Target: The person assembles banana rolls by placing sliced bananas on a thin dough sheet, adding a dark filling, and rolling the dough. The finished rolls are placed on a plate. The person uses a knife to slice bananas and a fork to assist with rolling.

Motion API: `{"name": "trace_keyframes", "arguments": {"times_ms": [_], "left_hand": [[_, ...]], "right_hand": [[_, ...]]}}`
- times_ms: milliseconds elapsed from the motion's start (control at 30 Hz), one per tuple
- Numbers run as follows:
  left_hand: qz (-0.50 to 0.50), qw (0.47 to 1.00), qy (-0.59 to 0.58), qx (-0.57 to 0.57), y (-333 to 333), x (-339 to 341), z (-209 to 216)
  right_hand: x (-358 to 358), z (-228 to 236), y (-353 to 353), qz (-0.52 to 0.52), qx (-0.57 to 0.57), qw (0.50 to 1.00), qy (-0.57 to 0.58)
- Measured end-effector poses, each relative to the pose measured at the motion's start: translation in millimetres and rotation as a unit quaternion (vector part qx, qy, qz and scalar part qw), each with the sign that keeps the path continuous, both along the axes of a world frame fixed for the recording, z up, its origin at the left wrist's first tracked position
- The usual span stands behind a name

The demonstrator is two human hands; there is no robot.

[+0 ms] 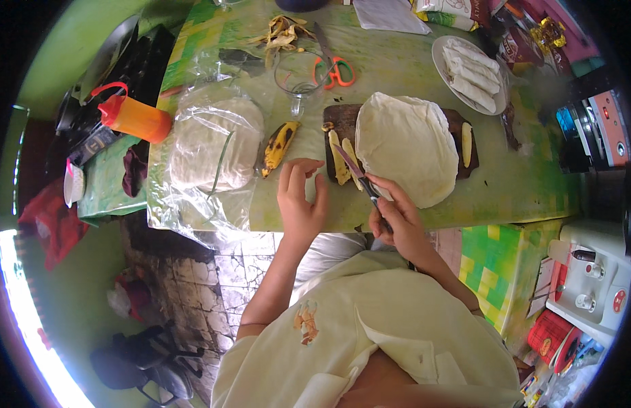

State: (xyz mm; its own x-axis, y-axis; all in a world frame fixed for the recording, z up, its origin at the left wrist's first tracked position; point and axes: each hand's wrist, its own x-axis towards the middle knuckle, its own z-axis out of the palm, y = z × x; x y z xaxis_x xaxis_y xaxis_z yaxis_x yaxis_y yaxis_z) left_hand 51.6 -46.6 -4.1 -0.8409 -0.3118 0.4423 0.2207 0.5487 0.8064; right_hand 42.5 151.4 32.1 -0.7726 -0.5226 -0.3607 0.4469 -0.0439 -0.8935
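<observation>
My right hand [398,216] grips a small knife [351,160] with a dark handle. Its blade points up and left over banana slices [338,165] on the left end of a dark wooden cutting board [337,117]. Beside the board, at its near left, my left hand [303,197] holds nothing, its fingers curved and the thumb apart from them. A round, thin white wrapper sheet [407,149] covers most of the board. One more banana slice [466,145] lies on the board's right end. Left of the board rests a spotted banana [281,147].
A clear plastic bag [217,146] with a stack of white wrappers lies at left, near an orange squeeze bottle [135,117]. Farther back are a glass [298,80], orange-handled scissors [339,72] and banana peels [285,32]. A plate [440,64] of white rolls stands back right.
</observation>
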Motion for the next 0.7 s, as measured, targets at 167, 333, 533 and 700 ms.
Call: {"name": "trace_keyframes", "arguments": {"times_ms": [167,333,533,700], "left_hand": [[-0.004,0.998,-0.056,0.006,14.0,8.5,-1.1],[-0.016,0.997,-0.053,-0.057,24.5,4.1,-3.6],[0.005,0.994,-0.055,-0.094,28.8,-0.8,-16.0],[0.018,0.994,-0.070,-0.083,23.8,-1.1,-14.8]], "right_hand": [[-3.1,4.7,9.6,-0.020,-0.022,0.999,0.015],[-1.5,3.6,14.2,-0.047,0.042,0.988,0.139],[1.2,7.7,25.6,-0.049,0.096,0.975,0.196],[5.7,9.1,31.7,-0.056,0.087,0.976,0.193]]}}
